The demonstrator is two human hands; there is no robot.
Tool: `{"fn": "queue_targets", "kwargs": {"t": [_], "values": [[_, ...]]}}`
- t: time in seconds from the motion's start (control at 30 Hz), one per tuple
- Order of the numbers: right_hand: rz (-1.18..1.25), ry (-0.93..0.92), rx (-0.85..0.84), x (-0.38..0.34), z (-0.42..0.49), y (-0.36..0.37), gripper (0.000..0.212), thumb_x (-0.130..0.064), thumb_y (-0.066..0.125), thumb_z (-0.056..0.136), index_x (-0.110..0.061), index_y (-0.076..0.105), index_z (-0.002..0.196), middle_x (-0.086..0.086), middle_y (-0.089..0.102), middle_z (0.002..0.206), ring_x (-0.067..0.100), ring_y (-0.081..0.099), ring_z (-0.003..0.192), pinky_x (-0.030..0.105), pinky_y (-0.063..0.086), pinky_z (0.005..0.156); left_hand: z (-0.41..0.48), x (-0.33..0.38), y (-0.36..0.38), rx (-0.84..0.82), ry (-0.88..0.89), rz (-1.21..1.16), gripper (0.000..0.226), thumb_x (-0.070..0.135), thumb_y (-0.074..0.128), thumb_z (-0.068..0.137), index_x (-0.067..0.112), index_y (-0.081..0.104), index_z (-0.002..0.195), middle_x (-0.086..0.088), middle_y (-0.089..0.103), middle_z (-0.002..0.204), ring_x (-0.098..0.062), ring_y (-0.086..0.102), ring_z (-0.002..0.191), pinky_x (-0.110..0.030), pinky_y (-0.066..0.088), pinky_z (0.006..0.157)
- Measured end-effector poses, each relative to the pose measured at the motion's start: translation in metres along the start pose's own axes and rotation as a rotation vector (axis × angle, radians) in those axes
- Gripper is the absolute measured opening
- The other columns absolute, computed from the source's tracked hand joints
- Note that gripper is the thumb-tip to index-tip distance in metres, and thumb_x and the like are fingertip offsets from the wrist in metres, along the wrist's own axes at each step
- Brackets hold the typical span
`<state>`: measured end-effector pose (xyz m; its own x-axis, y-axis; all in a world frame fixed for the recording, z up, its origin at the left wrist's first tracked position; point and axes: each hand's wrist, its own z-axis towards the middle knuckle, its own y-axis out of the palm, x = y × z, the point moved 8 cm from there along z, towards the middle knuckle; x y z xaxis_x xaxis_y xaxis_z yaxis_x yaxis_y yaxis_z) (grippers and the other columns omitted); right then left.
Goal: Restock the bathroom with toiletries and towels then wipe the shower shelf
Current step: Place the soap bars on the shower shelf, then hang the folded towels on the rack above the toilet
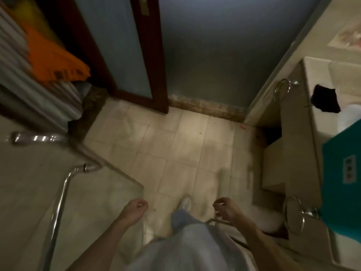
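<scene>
A: What are the hands doing?
B: The left hand point(134, 209) hangs low over the tiled floor point(175, 145), fingers loosely curled, holding nothing. The right hand point(227, 209) is curled too; whether it pinches anything, I cannot tell (the frame is blurred).
A: And the supplies?
B: A teal box point(341, 180) sits on the counter point(320, 75) right of the right hand. An orange cloth point(56, 59) lies on folded linens point(15, 40), far up-left of the left hand.
</scene>
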<state>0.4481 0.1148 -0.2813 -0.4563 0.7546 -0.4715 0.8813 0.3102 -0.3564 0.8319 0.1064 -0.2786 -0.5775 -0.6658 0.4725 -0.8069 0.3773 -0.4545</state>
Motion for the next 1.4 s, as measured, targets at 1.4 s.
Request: {"fn": "queue_targets", "kwargs": {"t": [1.4], "values": [[0.537,0.017,1.657,-0.097,-0.189,-0.394,0.016,-0.018,0.065,0.096,-0.023,0.071,0.109,-0.012,0.073,0.095,0.01,0.069,0.083,0.019,0.053,0.072,-0.13,0.81,0.356,-0.998,1.499,0.409,0.017,0.033,0.06,0.097,0.029,0.07,0.11,0.009,0.074,0.1,-0.013,0.07,0.095,-0.034,0.058,0.083]]}}
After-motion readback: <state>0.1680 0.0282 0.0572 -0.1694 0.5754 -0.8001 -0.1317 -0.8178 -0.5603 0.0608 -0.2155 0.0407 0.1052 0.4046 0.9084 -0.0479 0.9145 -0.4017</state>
